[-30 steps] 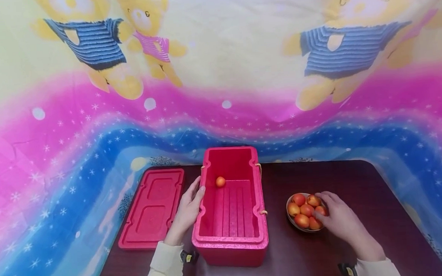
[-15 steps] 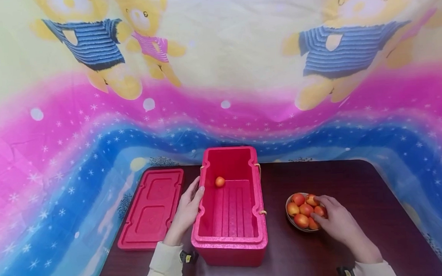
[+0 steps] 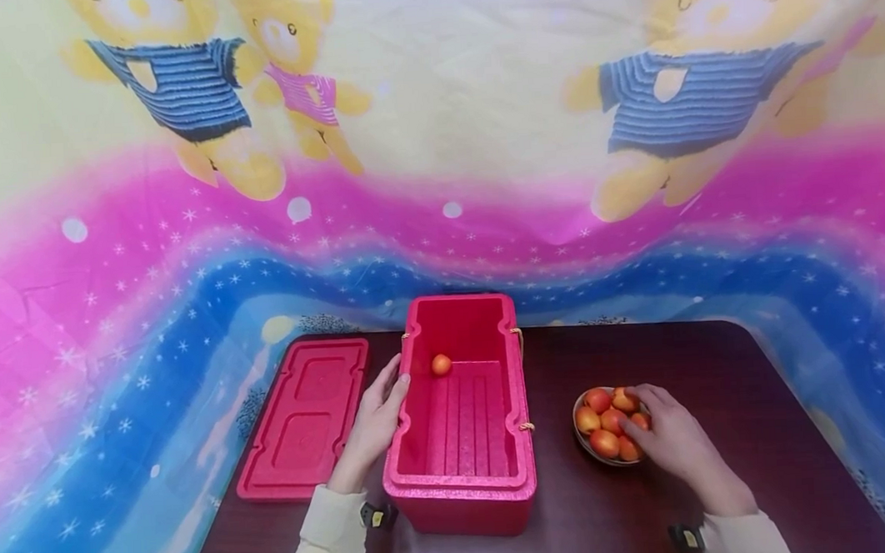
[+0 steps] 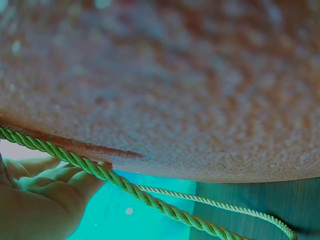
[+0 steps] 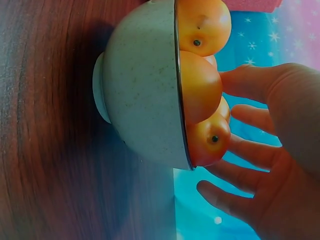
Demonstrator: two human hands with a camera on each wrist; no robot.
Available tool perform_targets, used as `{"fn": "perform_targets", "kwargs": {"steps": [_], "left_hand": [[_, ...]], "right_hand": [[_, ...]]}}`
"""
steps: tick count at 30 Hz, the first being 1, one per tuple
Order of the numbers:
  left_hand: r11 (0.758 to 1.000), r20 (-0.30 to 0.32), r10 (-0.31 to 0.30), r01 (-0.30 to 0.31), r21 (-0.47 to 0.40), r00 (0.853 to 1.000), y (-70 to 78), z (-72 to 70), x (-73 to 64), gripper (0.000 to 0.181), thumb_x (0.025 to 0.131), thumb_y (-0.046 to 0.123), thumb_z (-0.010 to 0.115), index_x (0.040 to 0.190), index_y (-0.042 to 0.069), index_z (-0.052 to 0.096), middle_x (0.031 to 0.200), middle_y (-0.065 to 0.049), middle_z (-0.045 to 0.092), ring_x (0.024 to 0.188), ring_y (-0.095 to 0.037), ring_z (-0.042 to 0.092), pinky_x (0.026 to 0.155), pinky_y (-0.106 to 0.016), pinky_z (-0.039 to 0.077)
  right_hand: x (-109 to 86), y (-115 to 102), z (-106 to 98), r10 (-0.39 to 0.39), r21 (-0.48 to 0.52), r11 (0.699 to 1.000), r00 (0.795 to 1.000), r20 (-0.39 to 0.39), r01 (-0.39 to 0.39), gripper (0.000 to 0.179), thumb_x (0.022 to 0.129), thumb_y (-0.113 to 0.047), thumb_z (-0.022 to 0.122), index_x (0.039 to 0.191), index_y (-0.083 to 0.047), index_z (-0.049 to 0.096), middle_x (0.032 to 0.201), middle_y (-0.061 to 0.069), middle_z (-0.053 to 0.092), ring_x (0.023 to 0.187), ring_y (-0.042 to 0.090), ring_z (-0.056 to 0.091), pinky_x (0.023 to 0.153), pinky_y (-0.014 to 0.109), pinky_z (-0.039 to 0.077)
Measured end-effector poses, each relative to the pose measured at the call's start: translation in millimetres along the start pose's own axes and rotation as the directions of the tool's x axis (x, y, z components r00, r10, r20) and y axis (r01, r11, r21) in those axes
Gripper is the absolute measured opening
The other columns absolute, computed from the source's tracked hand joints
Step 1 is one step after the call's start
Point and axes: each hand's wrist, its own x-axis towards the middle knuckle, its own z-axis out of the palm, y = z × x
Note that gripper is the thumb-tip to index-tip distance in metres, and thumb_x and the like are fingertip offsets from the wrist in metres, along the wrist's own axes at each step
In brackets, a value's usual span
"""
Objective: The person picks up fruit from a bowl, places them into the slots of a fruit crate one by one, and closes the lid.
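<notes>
A long pink-red foam box (image 3: 462, 509) stands uncovered on the table, with one small orange-red apple (image 3: 441, 365) at its far left inside. My left hand (image 3: 376, 418) lies along the box's left wall, thumb near the rim; the left wrist view shows its fingers (image 4: 42, 177) behind a twisted cord (image 4: 165, 206). To the right, a pale speckled bowl (image 5: 145, 85) is heaped with several red-yellow apples (image 3: 605, 444). My right hand (image 3: 679, 435) reaches over the bowl's right side. Its fingers are spread loosely, and the thumb touches or nearly touches an apple (image 5: 201, 87).
The matching pink-red lid (image 3: 307, 417) lies flat left of the box. Gold cord loops (image 3: 526, 427) stick out at the box's right side. A dark brown table (image 3: 598, 519) carries everything, and a printed cloth (image 3: 456, 242) hangs behind and around it.
My right hand shifts only slightly at the bowl, its thumb moving a little left over the apples. The left hand and the box stay where they were.
</notes>
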Motion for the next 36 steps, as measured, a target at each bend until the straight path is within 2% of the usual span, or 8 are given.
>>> {"fn": "perform_targets", "kwargs": {"steps": [3,8,13,19,27,36], "left_hand": [[1.000,0.001,-0.003,0.003,-0.001,1.000,0.5,0.0,-0.4,0.064,0.104,0.034,0.057,0.159,0.014,0.032,0.157,-0.016,0.040,0.133,-0.040,0.051,0.098,-0.055,0.050],[1.000,0.001,0.007,-0.007,0.017,1.000,0.3,0.3,-0.2,0.062,0.105,0.033,0.056,0.159,0.012,0.033,0.157,-0.017,0.039,0.134,-0.039,0.050,0.101,-0.052,0.050],[1.000,0.006,0.011,-0.011,0.008,1.000,-0.3,0.4,0.2,0.062,0.105,0.033,0.055,0.159,0.011,0.032,0.157,-0.017,0.039,0.134,-0.039,0.050,0.100,-0.051,0.050],[1.000,-0.003,0.022,-0.022,0.016,1.000,-1.2,0.4,1.2,0.061,0.105,0.031,0.055,0.158,0.011,0.034,0.157,-0.017,0.040,0.135,-0.037,0.049,0.104,-0.051,0.048],[1.000,-0.008,0.012,-0.012,0.015,1.000,0.1,0.0,1.6,0.061,0.105,0.033,0.056,0.158,0.012,0.034,0.157,-0.016,0.040,0.135,-0.037,0.049,0.103,-0.051,0.048],[1.000,-0.004,0.000,0.000,0.025,1.000,1.7,0.7,0.2,0.059,0.106,0.029,0.054,0.158,0.013,0.033,0.158,-0.017,0.039,0.135,-0.040,0.049,0.102,-0.054,0.048]], "right_hand": [[2.4,0.2,1.0,-0.011,0.005,1.000,1.000,-0.016,0.011,0.043,0.086,-0.018,0.080,0.121,0.002,0.064,0.119,0.025,0.060,0.104,0.044,0.061,0.086,0.064,0.051],[5.7,-0.3,1.1,0.006,0.016,1.000,1.000,0.011,-0.007,0.043,0.088,-0.018,0.078,0.122,0.002,0.064,0.121,0.025,0.059,0.101,0.042,0.062,0.085,0.063,0.052],[9.4,-0.1,2.1,0.028,0.029,0.999,0.999,0.037,-0.029,0.042,0.090,-0.020,0.077,0.124,0.002,0.063,0.125,0.025,0.058,0.104,0.042,0.061,0.088,0.063,0.052],[14.2,0.1,4.9,0.035,0.040,0.999,0.999,0.027,-0.036,0.041,0.093,-0.023,0.074,0.124,0.002,0.063,0.126,0.026,0.059,0.109,0.045,0.060,0.091,0.064,0.050],[23.0,-7.7,7.2,0.107,0.027,0.994,0.990,0.088,-0.109,0.046,0.096,-0.027,0.069,0.130,0.003,0.061,0.128,0.029,0.059,0.113,0.049,0.059,0.094,0.066,0.047],[27.5,-10.8,13.9,0.144,0.023,0.989,0.985,0.093,-0.146,0.046,0.093,-0.023,0.072,0.130,0.003,0.061,0.126,0.029,0.061,0.109,0.047,0.061,0.092,0.065,0.050]]}}
